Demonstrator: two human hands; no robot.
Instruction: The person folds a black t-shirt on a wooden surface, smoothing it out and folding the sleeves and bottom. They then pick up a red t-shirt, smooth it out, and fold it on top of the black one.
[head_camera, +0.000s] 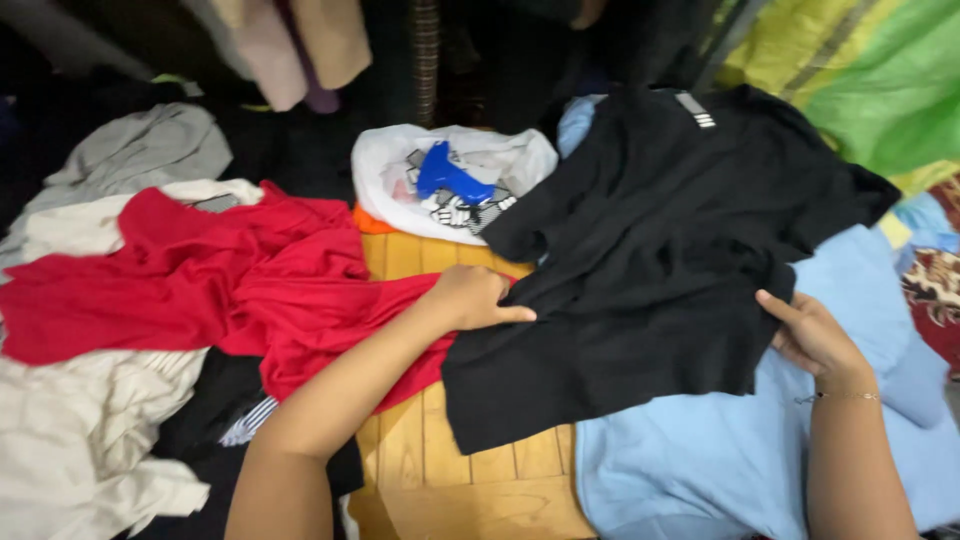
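Observation:
A black T-shirt (660, 250) lies spread across the middle, partly over a light blue garment (720, 460) and a wooden slatted surface (450, 470). My left hand (475, 298) rests on the shirt's left edge, fingers pressed flat on the fabric. At the shirt's right edge, my right hand (815, 335) pinches the cloth; a thin bracelet sits on that wrist. A red garment (230, 275) lies crumpled under my left forearm.
A white plastic bag (395, 165) with a blue print sits behind the shirt. Grey (140, 145) and cream clothes (80, 440) are heaped at the left. Green and yellow fabric (880, 80) fills the far right corner. Hanging clothes (290, 45) show at the top.

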